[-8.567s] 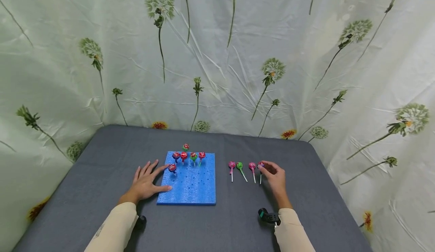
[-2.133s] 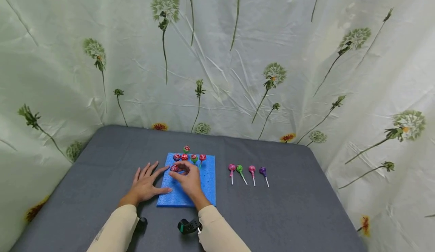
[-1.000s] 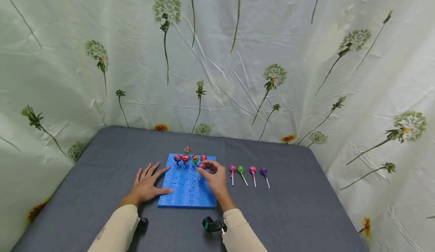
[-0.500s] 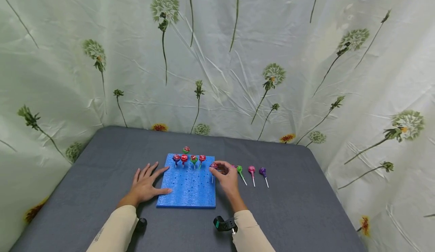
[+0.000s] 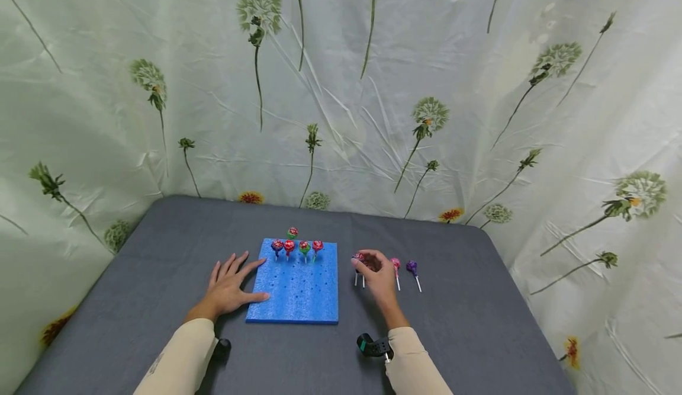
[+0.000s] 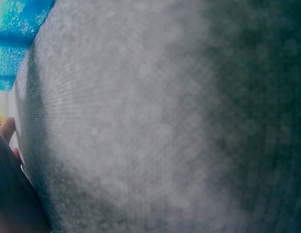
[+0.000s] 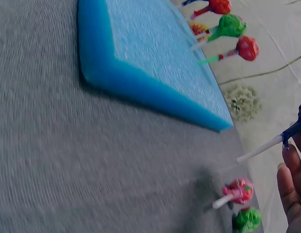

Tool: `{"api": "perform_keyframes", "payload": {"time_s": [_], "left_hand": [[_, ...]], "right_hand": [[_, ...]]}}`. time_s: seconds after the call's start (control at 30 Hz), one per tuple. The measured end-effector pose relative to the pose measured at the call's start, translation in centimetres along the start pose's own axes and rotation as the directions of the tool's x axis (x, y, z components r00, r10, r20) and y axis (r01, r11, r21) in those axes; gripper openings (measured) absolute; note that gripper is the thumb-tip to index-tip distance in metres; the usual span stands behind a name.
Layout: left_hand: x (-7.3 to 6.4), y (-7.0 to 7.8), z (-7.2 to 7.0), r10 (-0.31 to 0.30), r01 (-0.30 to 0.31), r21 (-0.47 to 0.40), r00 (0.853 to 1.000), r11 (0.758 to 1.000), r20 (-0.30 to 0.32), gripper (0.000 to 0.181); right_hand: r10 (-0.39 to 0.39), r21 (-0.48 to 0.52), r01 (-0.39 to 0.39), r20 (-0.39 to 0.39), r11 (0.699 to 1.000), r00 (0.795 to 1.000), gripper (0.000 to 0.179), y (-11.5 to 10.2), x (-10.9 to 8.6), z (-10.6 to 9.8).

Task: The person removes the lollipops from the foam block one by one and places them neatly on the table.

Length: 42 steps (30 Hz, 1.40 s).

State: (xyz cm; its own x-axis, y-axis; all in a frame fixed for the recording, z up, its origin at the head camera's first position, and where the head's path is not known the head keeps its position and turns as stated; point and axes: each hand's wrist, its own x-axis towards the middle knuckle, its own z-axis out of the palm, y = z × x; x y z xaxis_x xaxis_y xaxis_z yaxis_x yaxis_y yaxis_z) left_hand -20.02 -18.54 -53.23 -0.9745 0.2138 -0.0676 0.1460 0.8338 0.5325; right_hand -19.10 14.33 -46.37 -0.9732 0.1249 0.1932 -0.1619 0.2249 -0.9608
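My right hand [image 5: 380,279] pinches a lollipop [image 5: 359,257] with a dark blue wrapper and white stick [image 7: 259,148], stick pointing down, off the right side of the blue foam board [image 5: 298,306]. Beneath it, pink [image 7: 239,191] and green [image 7: 247,220] lollipops lie on the table; the hand mostly hides them in the head view. My left hand [image 5: 226,288] is spread, with index finger and thumb resting on the board's left edge. Four-abreast wording aside, several lollipops [image 5: 304,246] stand in a row near the board's far edge.
Another pink lollipop [image 5: 395,263] and a purple one [image 5: 412,266] lie right of my right hand. One red-and-green lollipop [image 5: 292,232] shows at the board's far edge. Small holes dot the board. A floral curtain [image 5: 341,87] hangs behind the grey table [image 5: 453,324].
My right hand has taken the dark blue lollipop from the board's left part and carried it right, past the board's edge. The left hand has stayed in place.
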Motion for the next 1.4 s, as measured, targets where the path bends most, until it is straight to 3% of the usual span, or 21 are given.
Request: {"api": "perform_keyframes", "payload": {"time_s": [0.23, 0.5, 0.8, 0.97, 1.17, 1.4], "left_hand": [[0.1, -0.1, 0.0, 0.0, 0.0, -0.001, 1.0, 1.0, 0.008, 0.095], [-0.1, -0.1, 0.0, 0.018, -0.018, -0.007, 1.0, 1.0, -0.006, 0.095], [-0.1, 0.2, -0.1, 0.006, -0.006, 0.006, 1.0, 1.0, -0.001, 0.095], [-0.1, 0.1, -0.1, 0.013, -0.013, 0.001, 1.0, 1.0, -0.002, 0.094], [-0.3, 0.2, -0.3, 0.015, -0.015, 0.001, 1.0, 1.0, -0.009, 0.094], [-0.4, 0.4, -0.4, 0.013, -0.013, -0.004, 1.0, 1.0, -0.001, 0.093]], "right_hand": [[-0.033, -0.031, 0.033, -0.023, 0.999, 0.999, 0.023, 0.8, 0.4, -1.6], [-0.019, -0.032, 0.017, -0.062, 0.999, 0.998, 0.025, 1.9, 0.3, -3.2], [-0.013, -0.102, 0.0, -0.126, 0.995, 0.992, 0.025, 2.5, 0.5, -5.5], [-0.033, -0.099, 0.019, -0.146, 0.995, 0.989, 0.024, 3.9, 1.3, -7.1], [-0.003, -0.127, -0.02, -0.178, 0.992, 0.984, 0.028, 6.4, 2.6, -8.9], [-0.013, -0.194, -0.027, -0.202, 0.981, 0.979, 0.027, 6.5, 3.3, -10.6]]}}
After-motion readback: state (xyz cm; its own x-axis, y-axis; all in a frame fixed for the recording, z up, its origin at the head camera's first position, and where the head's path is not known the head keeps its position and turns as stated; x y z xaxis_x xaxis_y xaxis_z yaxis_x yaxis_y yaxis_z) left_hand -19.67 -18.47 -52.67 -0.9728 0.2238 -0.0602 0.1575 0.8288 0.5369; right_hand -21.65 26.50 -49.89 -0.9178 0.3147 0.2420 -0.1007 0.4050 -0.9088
